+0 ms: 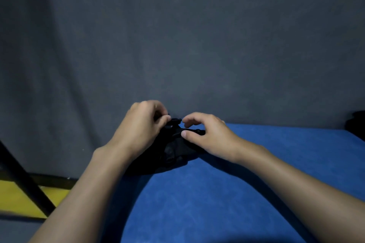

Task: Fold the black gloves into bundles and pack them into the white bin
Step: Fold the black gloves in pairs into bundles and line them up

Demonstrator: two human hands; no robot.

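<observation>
The black gloves (173, 152) lie in a bunched heap at the far left corner of the blue table (237, 183). The heap's long axis runs from the near left to the far right. Its broad, crumpled end faces the person, and a few slim finger-like strips point away at the far end. One strip sticks out toward the right.

Both hands meet at that far end, with the bulk of the fabric below and between the wrists. The left hand (142, 124) comes over the left side of the heap. Its fingers are curled, and thumb and fingertips pinch a short strip at the top. The right hand (205, 134) sits just beside it on the right, close but apart. Its thumb is laid along the strip that runs rightward and its fingers arch over it, gripping the fabric.

The gloves look matt and very dark, with soft folds faintly visible in the middle. How many are in the heap cannot be told, as the layers merge into one black mass.

Behind the table hangs a grey cloth backdrop (177, 35). A dark object (357, 124) sits at the right edge, too cut off to identify. At lower left a black bar (21, 179) crosses a yellow surface (15, 197).
</observation>
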